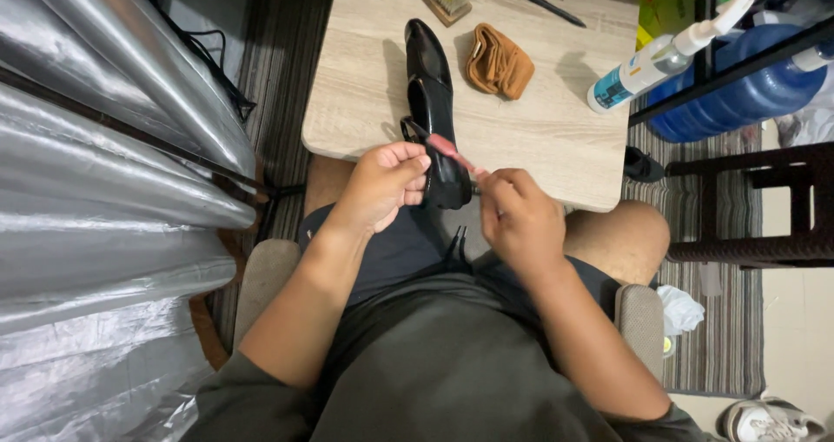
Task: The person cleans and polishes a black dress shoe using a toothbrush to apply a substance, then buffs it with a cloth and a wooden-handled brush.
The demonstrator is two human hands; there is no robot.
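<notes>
With left hand (382, 186) clamped on the shoe (432, 112), right hand (514, 216) fingers should keep the pink strip (452, 151) pinched taut at its heel.

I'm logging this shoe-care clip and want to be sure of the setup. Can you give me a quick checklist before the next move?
1. Black shoe rests on the table: ok.
2. Left hand at the shoe's heel end: ok.
3. Pink strip spans between left hand and right hand: ok.
4. Each hand's grip firm: cannot tell.
5. Brown cloth lies apart from the shoe: ok.
6. Spray bottle lies on its side: ok.
</notes>
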